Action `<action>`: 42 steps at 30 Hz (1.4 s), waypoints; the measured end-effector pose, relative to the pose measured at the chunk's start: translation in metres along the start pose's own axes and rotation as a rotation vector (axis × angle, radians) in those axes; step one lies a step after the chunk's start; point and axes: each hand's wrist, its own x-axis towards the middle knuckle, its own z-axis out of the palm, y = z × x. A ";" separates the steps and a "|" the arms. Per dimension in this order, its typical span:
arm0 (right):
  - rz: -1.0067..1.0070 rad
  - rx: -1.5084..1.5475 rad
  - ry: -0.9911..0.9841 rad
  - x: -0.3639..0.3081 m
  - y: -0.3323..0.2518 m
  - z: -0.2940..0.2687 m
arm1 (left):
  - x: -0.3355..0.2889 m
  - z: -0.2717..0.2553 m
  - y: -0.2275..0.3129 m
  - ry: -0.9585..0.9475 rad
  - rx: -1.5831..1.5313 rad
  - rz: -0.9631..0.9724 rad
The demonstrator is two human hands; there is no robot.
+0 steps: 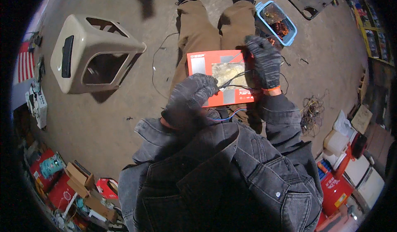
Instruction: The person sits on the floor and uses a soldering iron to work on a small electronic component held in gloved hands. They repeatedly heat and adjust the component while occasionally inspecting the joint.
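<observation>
A flat red box (198, 99) with grey strips and a worn, pale yellowish patch lies across my lap. Over its near left corner, my left hand (192, 92) in a grey knit glove is closed on several thin black wires (231, 81). These fan out over the box toward the right. My right hand (264, 60), gloved alike, is above the box's right edge with its fingers curled in; what they grip is hidden. Blue and red wires (227, 117) hang below the box, close to my jacket.
Beyond my right hand stands a light-blue plastic tub (278, 23) with reddish-brown bits inside. A beige plastic stool (93, 54) lies tipped at the left. Tangled wires (313, 113) lie on the floor at right. Cardboard boxes (82, 182) and clutter fill the lower left; a red container (334, 190) stands lower right.
</observation>
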 end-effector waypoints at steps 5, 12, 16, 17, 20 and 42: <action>0.617 0.689 0.272 -0.006 -0.018 -0.033 | 0.002 -0.004 -0.007 -0.012 0.009 -0.103; 0.419 0.658 -0.132 -0.030 -0.038 -0.036 | 0.000 0.018 -0.032 -0.109 0.249 -0.262; -0.018 0.406 -0.242 -0.031 -0.037 -0.024 | -0.003 0.018 -0.038 -0.079 0.347 -0.174; 0.004 0.417 -0.254 -0.031 -0.037 -0.023 | -0.003 0.018 -0.038 -0.110 0.334 -0.213; -0.086 0.336 -0.245 -0.029 -0.039 -0.018 | -0.003 0.019 -0.038 -0.163 0.347 -0.276; -0.242 0.302 -0.214 -0.014 -0.037 -0.011 | 0.001 0.023 -0.030 -0.124 0.499 -0.224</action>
